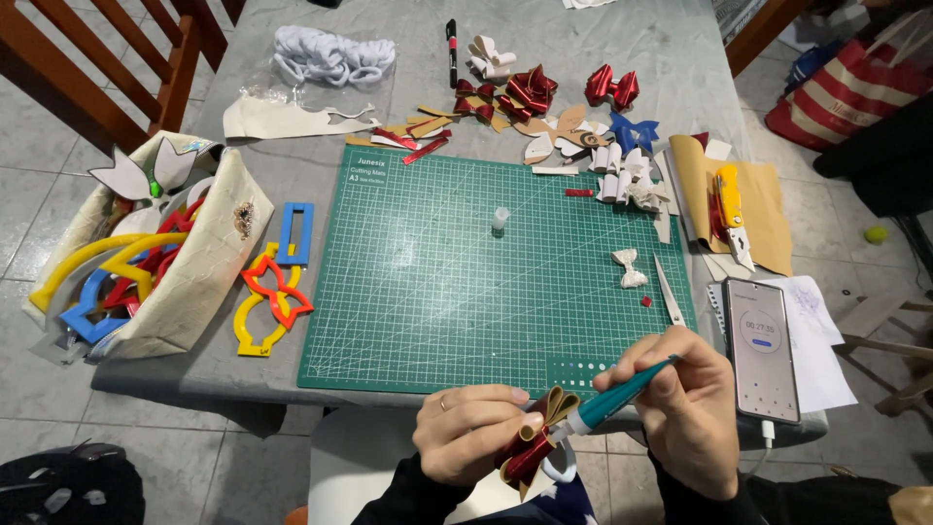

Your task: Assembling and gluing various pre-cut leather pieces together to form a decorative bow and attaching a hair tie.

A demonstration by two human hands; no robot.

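head view: left hand (466,433) pinches a folded red bow (533,449); right hand (688,403) grips a teal pen tool (622,396) touching it, near the worktop (292,146) edge.

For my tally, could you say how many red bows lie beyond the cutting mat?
3: one red bow, another beside it, a third near the blue bow; scraps may hide others.

A grey cloth covers the bench (622,39), creased in places and evenly lit from above. The floor (39,185) is laid with pale grey tiles with thin dark joints. A brown wooden chair (117,58) with slatted rails stands at the far left corner, and another wooden piece (763,29) shows at the far right. A red and white striped bag (846,97) sits on the floor to the right. A small yellow-green ball (877,234) lies on the tiles nearby.
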